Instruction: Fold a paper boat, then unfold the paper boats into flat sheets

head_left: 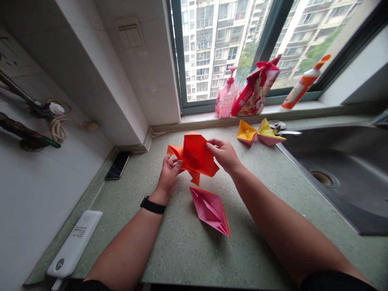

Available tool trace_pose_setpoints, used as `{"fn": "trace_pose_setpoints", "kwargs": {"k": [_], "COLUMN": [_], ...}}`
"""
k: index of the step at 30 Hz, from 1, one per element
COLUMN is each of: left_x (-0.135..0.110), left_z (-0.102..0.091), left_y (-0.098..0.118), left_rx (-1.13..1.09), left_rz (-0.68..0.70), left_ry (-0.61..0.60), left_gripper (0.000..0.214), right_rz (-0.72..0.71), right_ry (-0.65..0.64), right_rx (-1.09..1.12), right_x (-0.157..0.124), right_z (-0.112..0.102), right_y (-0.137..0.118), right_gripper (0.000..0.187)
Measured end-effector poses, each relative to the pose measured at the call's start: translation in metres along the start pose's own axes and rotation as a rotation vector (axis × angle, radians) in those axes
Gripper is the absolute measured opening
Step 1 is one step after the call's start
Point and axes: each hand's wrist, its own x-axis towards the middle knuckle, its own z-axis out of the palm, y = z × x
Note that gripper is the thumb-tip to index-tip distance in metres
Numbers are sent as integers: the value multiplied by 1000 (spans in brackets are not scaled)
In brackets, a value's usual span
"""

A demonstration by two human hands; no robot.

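A partly folded orange paper (195,155) is held up above the green speckled counter (194,250). My left hand (168,174) pinches its lower left edge, and a black band sits on that wrist. My right hand (223,153) grips its upper right edge with thumb and fingers closed. Just below, a folded pink paper boat (209,210) with an orange edge lies flat on the counter between my forearms.
Two folded yellow-and-pink paper pieces (260,132) rest near the steel sink (339,173) on the right. A pink pump bottle (226,97), a red packet (256,89) and an orange-capped bottle (303,85) stand on the windowsill. A phone (117,165) and a white power bank (74,244) lie at left.
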Motion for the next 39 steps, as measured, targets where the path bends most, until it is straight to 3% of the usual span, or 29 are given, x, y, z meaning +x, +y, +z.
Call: {"fn": "trace_pose_setpoints", "kwargs": {"k": [2,7,12,15,21,27,30,33,35,39], "left_x": [2,3,1,-1,-1,1,1,1,1,0], "left_z": [0,-2,-3,-3,-6,-7,-8,-9,-9,-5], "left_y": [-2,-1,8,11,10,9,9,9,9,8], "left_rx": [-7,-142,-320,-356,-394,-429,-433,-435,-426,-390], "left_rz": [-16,-81,-168,-215,-212,-219,-233,-224,-222,-218], "left_ry": [-3,-14,-93,-151,-125,-111,-99,-94,-103,-106], "left_gripper": [66,38,40,40,32,29,28,29,30,35], "right_rz": [27,182,306,259,100,-176,-232,-212,-132,67], "right_ry": [17,9,-125,-166,15,-8,-144,-245,-300,-441], "right_rx": [80,358,474,357,-216,-532,-480,-406,-314,53], "right_x": [1,3,0,0,1,-4,-6,-6,-6,-9], "right_z": [0,-3,-6,-5,-1,-1,0,3,6,15], "right_y": [1,1,-1,5,17,8,5,7,10,14], "right_gripper": [35,39,41,47,37,27,5,26,27,43]}}
